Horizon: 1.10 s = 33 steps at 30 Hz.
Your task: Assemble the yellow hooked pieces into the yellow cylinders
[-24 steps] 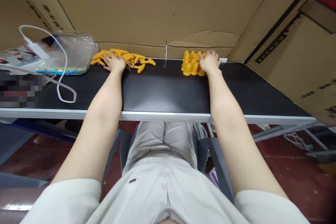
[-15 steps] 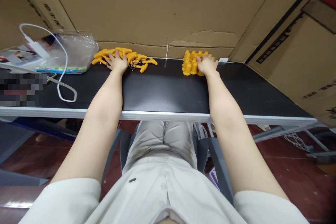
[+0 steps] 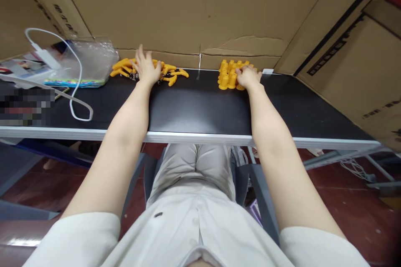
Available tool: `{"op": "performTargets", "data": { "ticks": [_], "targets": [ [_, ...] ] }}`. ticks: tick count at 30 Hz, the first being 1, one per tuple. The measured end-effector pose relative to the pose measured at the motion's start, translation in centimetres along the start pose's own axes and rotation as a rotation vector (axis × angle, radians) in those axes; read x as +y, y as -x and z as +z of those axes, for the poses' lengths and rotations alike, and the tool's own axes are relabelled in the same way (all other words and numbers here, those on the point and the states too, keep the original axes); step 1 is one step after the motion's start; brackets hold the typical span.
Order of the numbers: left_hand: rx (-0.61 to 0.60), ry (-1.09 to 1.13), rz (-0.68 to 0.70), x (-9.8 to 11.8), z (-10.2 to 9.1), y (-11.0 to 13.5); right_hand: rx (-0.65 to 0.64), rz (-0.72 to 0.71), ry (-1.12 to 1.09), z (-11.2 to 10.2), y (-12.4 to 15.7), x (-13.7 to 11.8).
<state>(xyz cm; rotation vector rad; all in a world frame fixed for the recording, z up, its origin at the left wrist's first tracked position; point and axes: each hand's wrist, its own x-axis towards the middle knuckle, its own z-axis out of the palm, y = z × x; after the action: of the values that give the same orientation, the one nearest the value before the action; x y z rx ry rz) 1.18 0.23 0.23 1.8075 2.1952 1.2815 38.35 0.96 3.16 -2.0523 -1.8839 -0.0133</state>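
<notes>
On the left of the desk lies a pile of corkscrews (image 3: 120,66) with yellow curved handles and metal spirals. My left hand (image 3: 148,69) is over the pile's middle, fingers spread and pointing up, holding nothing; it hides part of the pile. Further right, several yellow cylindrical pieces (image 3: 223,79) stand upright in close rows, flared at their bases. My right hand (image 3: 249,77) rests on the right side of these rows, its thumb and outer finger apart. It covers some of the pieces, and its fingertips are partly hidden.
A black desk (image 3: 200,108) with a metal front edge meets a cardboard wall (image 3: 175,8). At the left are a clear plastic bag (image 3: 94,60), a white cable (image 3: 79,66) and papers. A small white block (image 3: 267,71) lies behind my right hand.
My left hand has shifted slightly right and up, its fingers lifting from the pile of corkscrews and spreading. My right hand stays on the yellow cylindrical pieces.
</notes>
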Motion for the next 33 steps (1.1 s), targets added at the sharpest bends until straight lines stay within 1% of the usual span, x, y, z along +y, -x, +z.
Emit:
{"op": "performTargets", "data": {
  "ticks": [3, 6, 8, 11, 13, 16, 21, 26, 30, 33],
  "targets": [
    [-0.100, -0.024, 0.119, 1.2, 0.4, 0.3, -0.002, -0.008, 0.004, -0.1, 0.0, 0.0],
    [-0.190, -0.078, 0.240, 2.0, 1.4, 0.6, -0.007, -0.007, 0.009, 0.0, -0.1, 0.1],
    [-0.260, -0.122, 0.298, 2.3, 2.2, 0.8, -0.006, -0.006, 0.010, 0.0, -0.2, 0.1],
    [-0.363, -0.212, 0.316, 2.5, 3.1, 0.9, -0.012, -0.005, 0.014, 0.0, -0.2, 0.1],
    [-0.424, -0.275, 0.318, 2.6, 3.4, 0.9, -0.018, 0.000, 0.023, 0.0, -0.2, 0.1],
    [-0.468, -0.337, 0.324, 2.6, 3.5, 0.8, -0.023, 0.004, 0.034, 0.0, -0.2, 0.0],
    [-0.417, -0.344, 0.307, 2.9, 3.5, 1.0, -0.009, -0.009, 0.029, 0.3, -0.6, 0.3],
    [-0.336, -0.315, 0.354, 2.7, 3.9, 0.9, 0.017, -0.024, -0.002, 0.9, -1.4, 0.8],
    [-0.255, -0.211, 0.347, 1.9, 4.3, 0.1, 0.028, -0.030, -0.015, 1.2, -1.7, 1.0],
    [-0.165, -0.082, 0.333, 1.4, 4.3, -0.4, 0.055, -0.029, -0.022, 1.4, -2.0, 1.2]
  ]
}}
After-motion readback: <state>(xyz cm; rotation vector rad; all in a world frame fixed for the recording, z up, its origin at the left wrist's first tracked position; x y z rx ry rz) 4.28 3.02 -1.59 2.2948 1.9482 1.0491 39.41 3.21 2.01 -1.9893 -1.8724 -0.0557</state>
